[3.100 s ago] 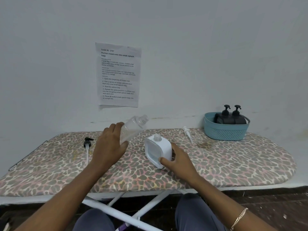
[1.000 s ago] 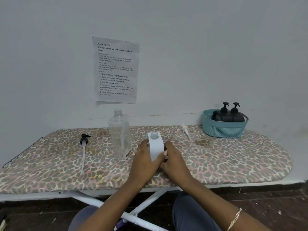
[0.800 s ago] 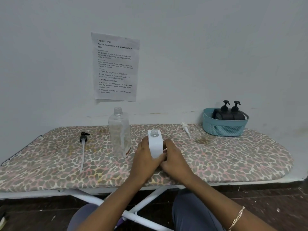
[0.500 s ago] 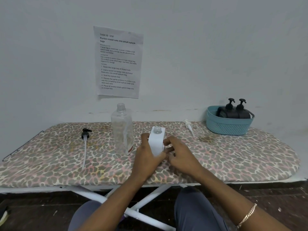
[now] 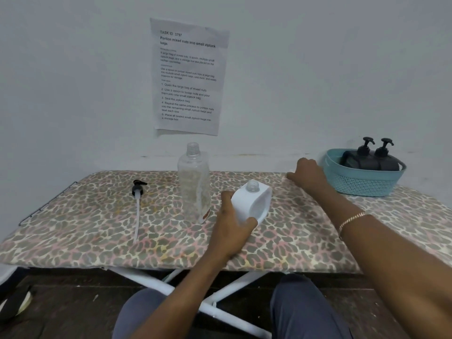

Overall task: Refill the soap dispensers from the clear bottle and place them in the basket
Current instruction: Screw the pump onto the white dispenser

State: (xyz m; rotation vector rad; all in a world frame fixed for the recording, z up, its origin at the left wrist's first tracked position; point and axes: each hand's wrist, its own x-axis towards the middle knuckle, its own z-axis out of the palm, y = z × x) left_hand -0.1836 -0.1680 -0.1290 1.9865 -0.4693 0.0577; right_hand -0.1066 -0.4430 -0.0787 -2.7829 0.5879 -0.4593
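Pale wall with a printed sheet (image 5: pixel 188 77) backs an ironing board (image 5: pixel 73 228) in a leopard-print cover, seen from the head camera. At the board's right end a blue basket (image 5: pixel 362 184) already holds two black dispensers (image 5: pixel 371 162) with their pumps on, so that share looks done. Near the middle, the white dispenser (image 5: pixel 254 204) sits tilted with its neck open and no pump. The left hand (image 5: pixel 232 231) grips its lower corner, fingers and thumb wrapped round it. Just to its left the clear bottle (image 5: pixel 194 184) stands upright and uncapped. The right hand (image 5: pixel 307 173) lies knuckles-up near the far edge beside the basket, fingers bent down; whether they hold anything I cannot tell. A black pump (image 5: pixel 138 189) lies loose at the left. What likely remains is fitting a pump to the white dispenser and putting it in the basket.
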